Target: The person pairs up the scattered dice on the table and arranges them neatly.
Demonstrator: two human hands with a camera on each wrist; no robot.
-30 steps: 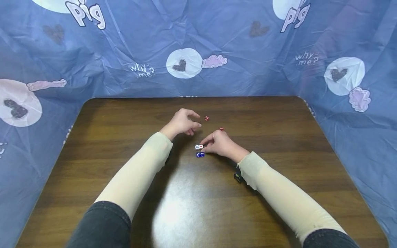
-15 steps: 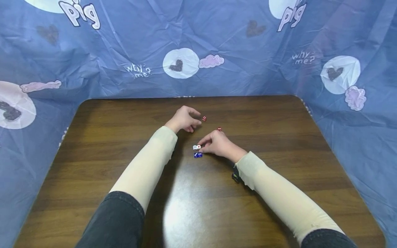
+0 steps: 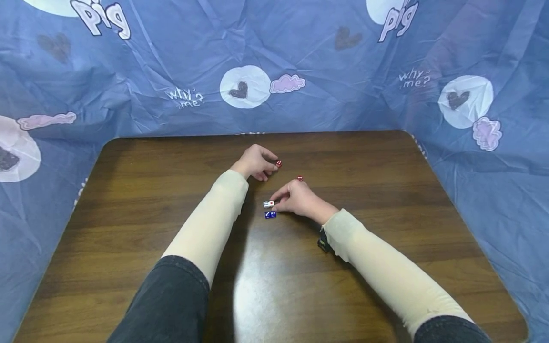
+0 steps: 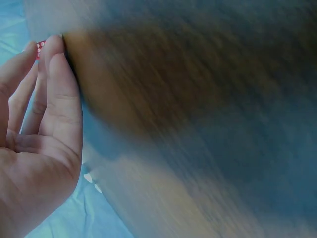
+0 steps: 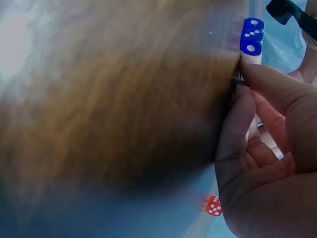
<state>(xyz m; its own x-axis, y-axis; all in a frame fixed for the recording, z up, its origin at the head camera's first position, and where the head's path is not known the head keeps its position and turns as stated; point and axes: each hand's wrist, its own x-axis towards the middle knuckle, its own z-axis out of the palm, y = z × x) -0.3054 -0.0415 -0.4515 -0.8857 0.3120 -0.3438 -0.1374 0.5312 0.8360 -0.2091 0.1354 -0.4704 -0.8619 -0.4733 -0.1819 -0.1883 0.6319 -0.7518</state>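
In the head view my left hand (image 3: 256,163) is at the back of the table, its thumb and index finger around a red die (image 3: 279,163). The left wrist view shows that red die (image 4: 40,50) between the fingertips. My right hand (image 3: 299,196) lies nearer the middle, pinching the right end of two white dice (image 3: 266,204) set side by side. Just in front of them sits a pair of blue dice (image 3: 270,215), also touching each other. The right wrist view has the blue dice (image 5: 252,36) above the thumb, which mostly hides the white ones.
Another red die (image 3: 299,178) lies just behind the right hand's knuckles. All the dice are on a brown wooden table (image 3: 364,157) with rounded back corners. A blue printed cloth (image 3: 326,57) hangs behind and at both sides. A dark strap device (image 3: 323,244) is on the right wrist.
My left hand has moved right and away from me to the red die, and its fingertips have closed on it. The right hand has stayed at the white dice. The view has shifted slightly.
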